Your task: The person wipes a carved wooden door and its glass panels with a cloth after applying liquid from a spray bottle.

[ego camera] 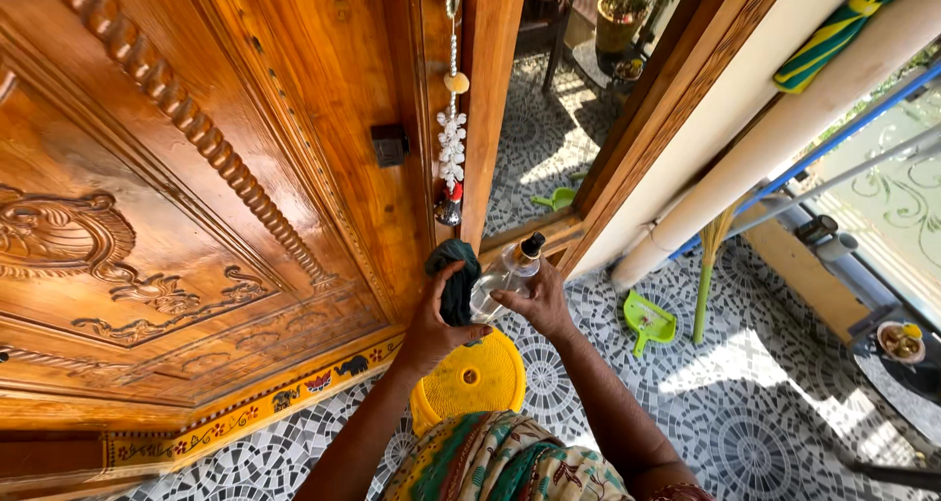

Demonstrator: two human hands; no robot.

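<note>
Two hands engaged: left hand grips dark cloth; right hand grips clear bottle. Carved door appears unwiped.

Dark green cloth, yellow stool, grey mosaic floor

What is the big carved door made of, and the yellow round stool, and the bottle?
The big carved door looks like varnished wood: grain and glossy shine. The yellow round stool seems moulded plastic, smooth and bright. The clear bottle in the right hand looks like plastic, possibly glass.
</note>
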